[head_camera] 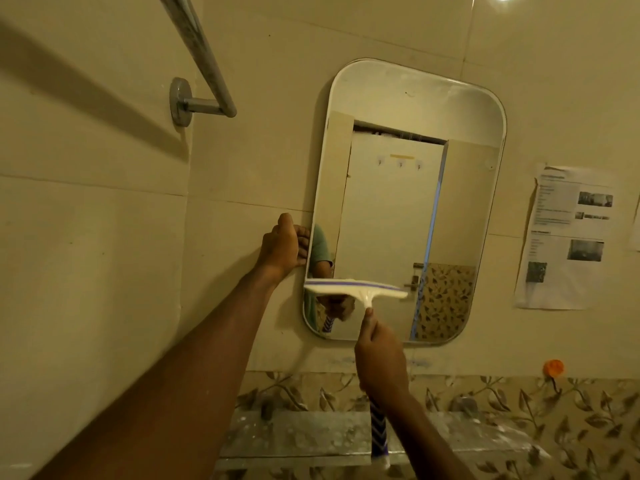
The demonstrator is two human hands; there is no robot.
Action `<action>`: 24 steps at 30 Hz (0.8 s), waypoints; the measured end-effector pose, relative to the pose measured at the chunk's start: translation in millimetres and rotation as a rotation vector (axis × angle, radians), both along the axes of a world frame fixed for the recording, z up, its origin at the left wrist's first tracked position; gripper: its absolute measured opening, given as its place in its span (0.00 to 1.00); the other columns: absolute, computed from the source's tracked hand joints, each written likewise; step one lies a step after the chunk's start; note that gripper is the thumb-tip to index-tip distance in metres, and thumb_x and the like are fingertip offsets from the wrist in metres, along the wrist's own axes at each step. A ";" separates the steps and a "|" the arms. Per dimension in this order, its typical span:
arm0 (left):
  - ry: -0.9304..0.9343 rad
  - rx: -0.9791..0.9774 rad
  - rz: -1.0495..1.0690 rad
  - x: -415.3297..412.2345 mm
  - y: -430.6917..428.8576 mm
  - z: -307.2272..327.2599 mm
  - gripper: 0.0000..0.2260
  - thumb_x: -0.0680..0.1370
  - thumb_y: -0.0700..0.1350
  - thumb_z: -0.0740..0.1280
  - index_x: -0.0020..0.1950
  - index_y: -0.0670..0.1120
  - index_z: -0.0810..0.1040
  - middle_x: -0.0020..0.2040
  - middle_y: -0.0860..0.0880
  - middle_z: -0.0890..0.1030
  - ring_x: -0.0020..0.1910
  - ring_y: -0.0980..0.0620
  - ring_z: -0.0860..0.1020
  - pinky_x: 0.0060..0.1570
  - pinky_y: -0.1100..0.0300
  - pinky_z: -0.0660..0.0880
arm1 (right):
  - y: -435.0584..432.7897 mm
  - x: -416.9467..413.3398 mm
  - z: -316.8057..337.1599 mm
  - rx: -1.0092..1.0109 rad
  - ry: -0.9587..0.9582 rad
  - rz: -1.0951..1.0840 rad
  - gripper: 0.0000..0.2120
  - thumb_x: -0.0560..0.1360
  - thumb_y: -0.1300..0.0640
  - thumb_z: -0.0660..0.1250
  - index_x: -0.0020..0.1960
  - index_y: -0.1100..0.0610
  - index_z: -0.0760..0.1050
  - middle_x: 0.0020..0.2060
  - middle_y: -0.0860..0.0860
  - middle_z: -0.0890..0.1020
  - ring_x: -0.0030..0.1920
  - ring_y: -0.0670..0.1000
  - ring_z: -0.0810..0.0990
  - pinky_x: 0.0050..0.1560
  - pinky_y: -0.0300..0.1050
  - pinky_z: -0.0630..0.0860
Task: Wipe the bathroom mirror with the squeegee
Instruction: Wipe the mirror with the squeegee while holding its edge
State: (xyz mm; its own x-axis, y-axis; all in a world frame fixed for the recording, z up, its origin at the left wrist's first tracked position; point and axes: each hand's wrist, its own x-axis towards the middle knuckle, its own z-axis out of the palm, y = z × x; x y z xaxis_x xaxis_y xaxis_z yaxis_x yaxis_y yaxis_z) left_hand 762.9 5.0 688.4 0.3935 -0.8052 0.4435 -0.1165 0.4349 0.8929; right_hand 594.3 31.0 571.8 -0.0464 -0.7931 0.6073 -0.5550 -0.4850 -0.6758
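Gripping from below, the right hand (381,362) is wrapped round the blue-and-white striped handle of a white plastic squeegee (356,289). Its fingers (369,315) are clamped on the handle, one tip reaching up the white neck just under the head. The handle's lower end shows beneath the wrist, in front of a grey speckled wall shelf (294,434).

The squeegee head lies roughly level across the lower part of a rounded-rectangle wall mirror (398,202). It runs from the mirror's left edge to a little past the middle, with its blue rubber strip uppermost. The strip looks set against the glass; actual contact cannot be told for certain. Below the head, near the bottom-left corner, the glass reflects the hand and striped handle.

The left hand (284,249) is on the mirror's left edge, just above the squeegee head. Its fingers are curled round that edge and the thumb points up along the wall. The bare left arm stretches in from the lower left.

Behind the shelf runs a band of leaf-patterned tile (519,403), with a small orange object (553,368) on the wall just above it. To the right of the mirror hangs a crumpled printed paper sheet (568,237). A chrome towel rail (201,64) is mounted at upper left on the beige tiled wall (104,271).
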 end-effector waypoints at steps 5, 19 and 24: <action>-0.019 -0.012 0.041 -3.1 4.2 -0.4 0.23 0.81 0.52 0.45 0.43 0.45 0.77 0.40 0.42 0.80 0.42 0.44 0.78 0.52 0.47 0.78 | 9.7 -5.0 9.2 0.055 -0.036 0.047 0.25 0.83 0.47 0.48 0.30 0.54 0.66 0.24 0.50 0.70 0.24 0.49 0.70 0.27 0.45 0.71; -0.090 -0.002 0.084 -7.4 5.8 -1.8 0.23 0.82 0.52 0.46 0.51 0.40 0.77 0.47 0.38 0.81 0.46 0.42 0.80 0.54 0.45 0.79 | -3.1 2.1 -32.5 0.012 0.040 -0.013 0.22 0.83 0.48 0.49 0.32 0.49 0.67 0.23 0.47 0.70 0.22 0.43 0.67 0.23 0.35 0.59; -0.134 0.011 0.114 -10.3 12.2 0.5 0.23 0.82 0.52 0.47 0.53 0.38 0.76 0.50 0.35 0.81 0.48 0.39 0.80 0.54 0.43 0.78 | 8.6 -6.6 -5.5 -0.006 0.009 0.059 0.24 0.83 0.49 0.50 0.31 0.53 0.67 0.24 0.49 0.70 0.24 0.48 0.68 0.24 0.42 0.65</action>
